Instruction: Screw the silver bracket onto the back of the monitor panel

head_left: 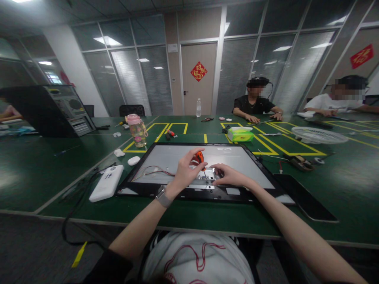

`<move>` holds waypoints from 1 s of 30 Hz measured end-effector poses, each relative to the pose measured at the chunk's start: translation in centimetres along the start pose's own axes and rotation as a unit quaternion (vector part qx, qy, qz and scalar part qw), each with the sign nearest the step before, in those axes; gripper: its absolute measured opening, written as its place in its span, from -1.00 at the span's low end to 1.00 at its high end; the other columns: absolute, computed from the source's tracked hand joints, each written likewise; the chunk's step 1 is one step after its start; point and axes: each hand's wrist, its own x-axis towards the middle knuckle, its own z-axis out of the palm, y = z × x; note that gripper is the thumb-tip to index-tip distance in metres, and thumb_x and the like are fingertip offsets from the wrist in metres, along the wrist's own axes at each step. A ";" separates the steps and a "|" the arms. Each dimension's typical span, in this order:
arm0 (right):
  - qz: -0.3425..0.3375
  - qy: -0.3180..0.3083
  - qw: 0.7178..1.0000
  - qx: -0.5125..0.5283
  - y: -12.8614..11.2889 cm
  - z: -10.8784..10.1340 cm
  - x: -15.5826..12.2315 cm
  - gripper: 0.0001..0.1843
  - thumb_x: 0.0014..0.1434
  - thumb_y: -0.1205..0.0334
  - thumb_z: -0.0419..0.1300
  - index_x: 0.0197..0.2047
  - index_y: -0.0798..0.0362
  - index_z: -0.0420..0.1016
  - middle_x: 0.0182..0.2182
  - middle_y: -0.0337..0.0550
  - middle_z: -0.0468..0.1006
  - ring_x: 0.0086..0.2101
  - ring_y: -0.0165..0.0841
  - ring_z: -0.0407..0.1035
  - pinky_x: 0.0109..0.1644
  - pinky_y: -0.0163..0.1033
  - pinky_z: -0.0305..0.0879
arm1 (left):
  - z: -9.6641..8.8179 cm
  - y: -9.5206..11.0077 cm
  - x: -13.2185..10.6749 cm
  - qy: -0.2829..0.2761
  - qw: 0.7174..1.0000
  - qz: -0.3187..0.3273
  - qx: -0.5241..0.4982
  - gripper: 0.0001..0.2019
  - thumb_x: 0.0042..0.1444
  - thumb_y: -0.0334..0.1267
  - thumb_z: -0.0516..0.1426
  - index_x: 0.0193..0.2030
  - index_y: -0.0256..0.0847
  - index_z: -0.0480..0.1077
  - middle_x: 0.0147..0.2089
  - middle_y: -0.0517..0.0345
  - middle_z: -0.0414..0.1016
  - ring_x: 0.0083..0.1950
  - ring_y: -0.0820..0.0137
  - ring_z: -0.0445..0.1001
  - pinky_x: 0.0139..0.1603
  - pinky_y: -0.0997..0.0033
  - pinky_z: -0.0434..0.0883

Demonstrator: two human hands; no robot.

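In my left hand, which wears a watch, is an orange and black screwdriver. Its shaft points down at a small metal bracket on the back of a flat display panel. The tip's exact contact is too small to make out. My right hand curls its fingers and thumb around the bracket's right end. The panel lies flat, grey with a black frame. A thin bundle of wires runs across its left part, toward my left hand.
Left of the panel lie a white power bank with a black cable and a white case. A pink-lided bottle stands behind. A black slab is at right. Tissues and a computer tower stand farther off. Two people sit opposite.
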 end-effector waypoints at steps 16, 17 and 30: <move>-0.015 -0.001 1.000 -0.014 0.4 0.2 0.0 -0.38 -0.09 -0.04 0.36 0.02 0.05 0.42 -0.35 -0.20 0.37 -0.34 -0.30 0.25 -0.26 -0.23 0.20 | 0.6 1.8 1.3 -0.068 0.993 0.062 0.070 -0.62 0.10 -0.26 0.22 0.07 -0.15 0.33 -0.22 0.16 0.45 -0.31 0.48 0.44 -0.26 0.48 0.48; -0.014 0.000 1.000 -0.015 0.5 0.2 0.0 -0.38 -0.09 -0.05 0.36 0.01 0.06 0.42 -0.35 -0.20 0.37 -0.35 -0.30 0.24 -0.27 -0.23 0.20 | 0.6 2.0 1.6 -0.081 0.992 0.064 0.073 -0.62 0.10 -0.25 0.22 0.07 -0.15 0.34 -0.22 0.15 0.45 -0.31 0.48 0.44 -0.26 0.48 0.48; 0.022 -0.009 1.000 0.009 0.0 0.0 -0.1 -0.29 -0.12 0.00 0.38 0.09 0.09 0.40 -0.32 -0.18 0.37 -0.29 -0.28 0.29 -0.20 -0.20 0.25 | -0.2 1.4 3.7 -0.066 0.979 -0.073 -0.181 -0.75 0.24 -0.26 0.05 -0.03 -0.26 0.45 -0.24 0.05 0.53 -0.19 0.39 0.50 -0.11 0.35 0.41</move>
